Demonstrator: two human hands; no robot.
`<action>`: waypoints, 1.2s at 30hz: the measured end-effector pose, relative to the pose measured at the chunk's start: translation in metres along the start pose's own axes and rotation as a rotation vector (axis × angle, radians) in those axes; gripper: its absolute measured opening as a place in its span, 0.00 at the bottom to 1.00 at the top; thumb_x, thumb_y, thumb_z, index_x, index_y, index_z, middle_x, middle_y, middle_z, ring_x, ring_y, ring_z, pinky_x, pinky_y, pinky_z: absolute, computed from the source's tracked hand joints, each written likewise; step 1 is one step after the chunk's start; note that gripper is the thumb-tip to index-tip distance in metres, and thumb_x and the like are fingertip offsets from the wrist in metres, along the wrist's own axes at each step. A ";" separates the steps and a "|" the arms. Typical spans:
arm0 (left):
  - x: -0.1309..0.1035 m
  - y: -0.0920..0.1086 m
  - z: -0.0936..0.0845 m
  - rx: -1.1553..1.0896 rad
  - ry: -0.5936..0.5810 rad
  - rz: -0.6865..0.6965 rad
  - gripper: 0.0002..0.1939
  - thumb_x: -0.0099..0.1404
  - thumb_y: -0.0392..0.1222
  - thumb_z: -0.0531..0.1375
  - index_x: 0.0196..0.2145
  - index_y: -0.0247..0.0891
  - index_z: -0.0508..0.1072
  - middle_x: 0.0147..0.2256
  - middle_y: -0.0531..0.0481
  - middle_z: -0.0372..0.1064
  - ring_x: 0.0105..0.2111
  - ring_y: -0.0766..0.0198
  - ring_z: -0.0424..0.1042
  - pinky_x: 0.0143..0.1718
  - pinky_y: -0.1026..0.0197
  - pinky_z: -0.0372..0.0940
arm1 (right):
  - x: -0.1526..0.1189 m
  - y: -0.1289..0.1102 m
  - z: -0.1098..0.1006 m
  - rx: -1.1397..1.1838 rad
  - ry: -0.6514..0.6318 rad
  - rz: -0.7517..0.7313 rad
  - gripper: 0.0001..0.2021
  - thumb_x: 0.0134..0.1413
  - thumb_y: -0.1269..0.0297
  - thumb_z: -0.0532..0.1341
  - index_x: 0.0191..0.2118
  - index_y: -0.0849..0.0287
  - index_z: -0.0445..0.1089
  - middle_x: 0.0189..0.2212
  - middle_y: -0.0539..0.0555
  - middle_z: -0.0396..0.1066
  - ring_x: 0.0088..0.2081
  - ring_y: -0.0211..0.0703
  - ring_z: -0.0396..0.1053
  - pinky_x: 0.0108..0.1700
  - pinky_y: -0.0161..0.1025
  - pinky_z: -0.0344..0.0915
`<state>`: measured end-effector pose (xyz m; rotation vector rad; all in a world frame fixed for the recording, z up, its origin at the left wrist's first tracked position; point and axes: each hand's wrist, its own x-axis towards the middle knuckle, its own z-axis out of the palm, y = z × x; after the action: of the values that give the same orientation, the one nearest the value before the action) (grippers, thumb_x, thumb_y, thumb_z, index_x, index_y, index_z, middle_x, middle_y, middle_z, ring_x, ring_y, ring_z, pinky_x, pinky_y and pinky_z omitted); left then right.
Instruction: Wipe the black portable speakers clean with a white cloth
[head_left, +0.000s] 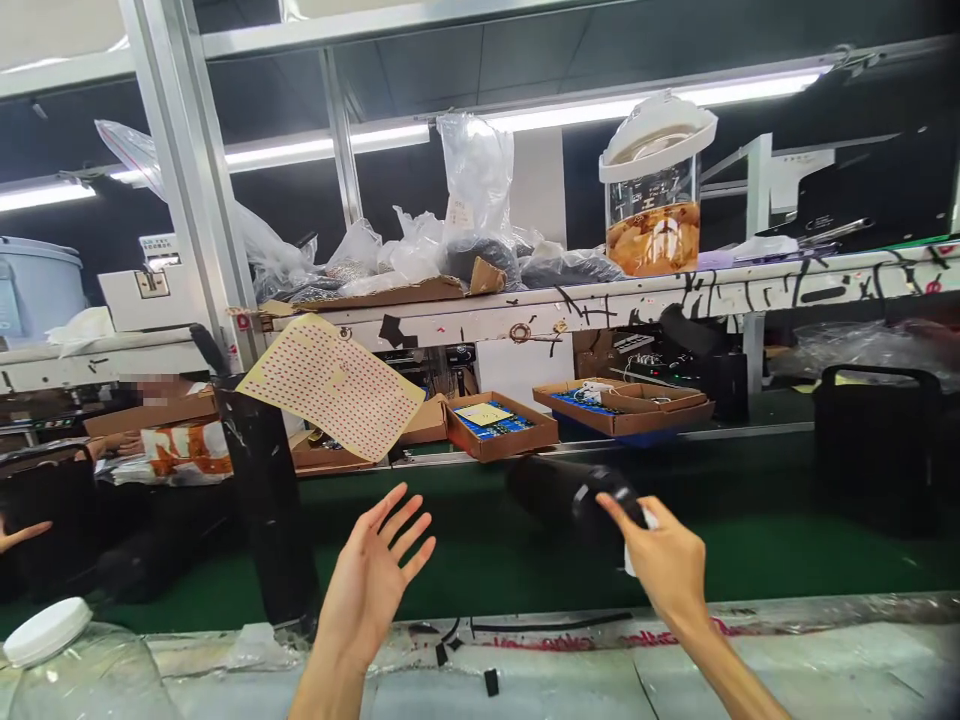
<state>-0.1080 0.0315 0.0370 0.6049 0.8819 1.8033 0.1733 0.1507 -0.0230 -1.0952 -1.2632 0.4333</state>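
Note:
My right hand point(667, 565) grips one end of a black cylindrical object point(570, 495), which is tilted over the green belt and blurred by motion. Something white shows beside the fingers of that hand. My left hand point(375, 570) is raised with its palm up and fingers spread, holding nothing. It is to the left of the black object and apart from it. A yellow sheet with rows of small red marks point(334, 385) hangs at the top of a black post point(266, 500), above and left of my left hand.
Behind the green belt point(465, 580) are cardboard trays with blue boards point(506, 445). A shelf above holds plastic bags and a jar of amber liquid point(652, 235). A black bag-like object point(874, 450) stands right. Another person's hand point(26, 535) shows far left, above a clear jar point(82, 670).

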 end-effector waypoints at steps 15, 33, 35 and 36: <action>-0.044 -0.027 0.050 -0.429 -0.555 -0.415 0.14 0.66 0.41 0.54 0.32 0.33 0.78 0.33 0.45 0.77 0.32 0.61 0.75 0.36 0.59 0.67 | -0.019 -0.026 0.016 -0.049 -0.558 -0.256 0.08 0.57 0.55 0.55 0.37 0.51 0.67 0.29 0.51 0.67 0.32 0.49 0.65 0.36 0.46 0.63; -0.051 -0.035 0.066 -0.466 -0.293 -0.502 0.12 0.63 0.40 0.54 0.35 0.33 0.76 0.36 0.41 0.77 0.34 0.55 0.77 0.37 0.56 0.69 | -0.076 -0.090 -0.018 0.450 -0.371 -0.380 0.13 0.53 0.66 0.58 0.42 0.43 0.72 0.33 0.52 0.74 0.30 0.49 0.73 0.27 0.42 0.73; -0.047 -0.038 0.068 -0.382 -0.127 -0.524 0.18 0.67 0.42 0.49 0.47 0.32 0.73 0.44 0.35 0.76 0.39 0.51 0.78 0.43 0.52 0.69 | -0.083 -0.079 -0.002 0.323 -0.499 -0.700 0.18 0.53 0.69 0.58 0.46 0.40 0.73 0.38 0.50 0.77 0.38 0.51 0.76 0.40 0.45 0.75; -0.046 -0.038 0.068 -0.364 -0.091 -0.519 0.20 0.68 0.43 0.48 0.53 0.33 0.69 0.47 0.33 0.75 0.41 0.51 0.78 0.46 0.52 0.68 | -0.081 -0.073 0.006 0.275 -0.567 -0.796 0.20 0.52 0.71 0.58 0.46 0.39 0.73 0.41 0.48 0.77 0.42 0.51 0.76 0.46 0.46 0.73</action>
<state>-0.0195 0.0178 0.0476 0.1949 0.5603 1.3991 0.1219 0.0562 -0.0056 -0.1702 -1.9405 0.2910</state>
